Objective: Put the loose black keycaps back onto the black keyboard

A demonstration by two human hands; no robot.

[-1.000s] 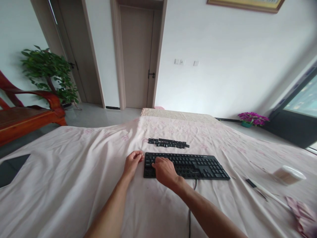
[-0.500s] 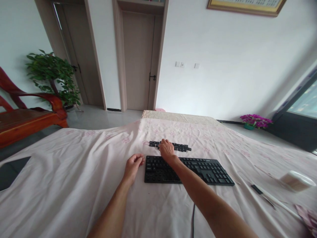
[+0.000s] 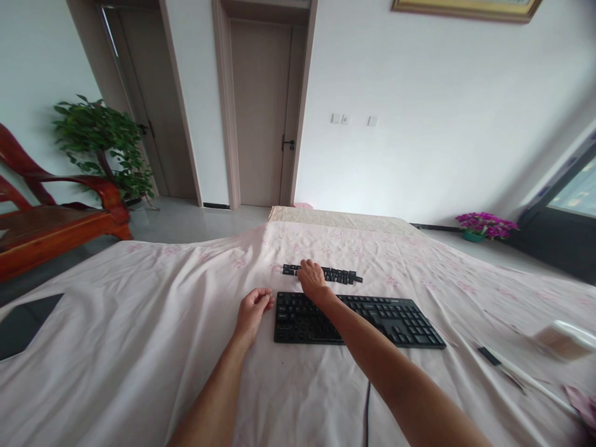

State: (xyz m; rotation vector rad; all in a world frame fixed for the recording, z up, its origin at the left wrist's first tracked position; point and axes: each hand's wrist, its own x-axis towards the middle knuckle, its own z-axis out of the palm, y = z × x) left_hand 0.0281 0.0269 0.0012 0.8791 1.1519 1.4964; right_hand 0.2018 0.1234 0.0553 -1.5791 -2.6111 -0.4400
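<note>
A black keyboard (image 3: 405,320) lies flat on the pink cloth, and part of its left half shows dark gaps where keycaps are off. Behind it, loose black keycaps (image 3: 344,275) are laid out in rows. My right hand (image 3: 311,277) reaches across the keyboard to the left part of these rows, fingers bent down and drawn together. What its fingertips hold, if anything, is hidden. Beside the keyboard's left end rests my left hand (image 3: 255,305), closed, thumb against curled fingers. Whatever may be inside it is too small to make out.
A dark flat tablet-like object (image 3: 28,326) lies at the far left. On the right are a clear plastic container (image 3: 565,339) and a thin tool with a black end (image 3: 490,356). The keyboard's cable (image 3: 367,410) runs toward me under my right forearm.
The view has shifted slightly. My right hand stays over the keycap rows with only a small change in its fingers. My left hand keeps its place beside the keyboard.
</note>
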